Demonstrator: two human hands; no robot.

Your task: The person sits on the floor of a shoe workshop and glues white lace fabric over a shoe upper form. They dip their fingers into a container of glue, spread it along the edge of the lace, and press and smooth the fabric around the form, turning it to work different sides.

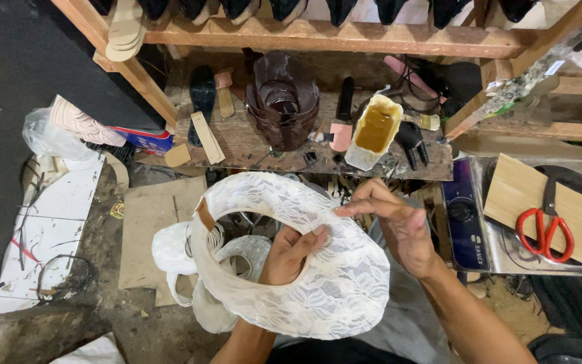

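Note:
A curved white lace shoe upper (331, 276) with a small tan tab (205, 216) at its left end fills the middle of the head view. My left hand (291, 253) sits inside the curve, with the thumb pinching the lace's inner edge. My right hand (399, 219) rests on the upper's right edge, fingers stretched out flat toward the left. Below the upper lie more white shoe pieces (183, 259).
A low wooden bench (244, 145) carries a dark brown jar (283, 101), a white tub of amber glue (374, 129), tools and sole pieces. Red-handled scissors (545, 229) lie on a wooden board (527, 195) at right. Cardboard (149, 222) and white tile (55, 222) cover the floor at left.

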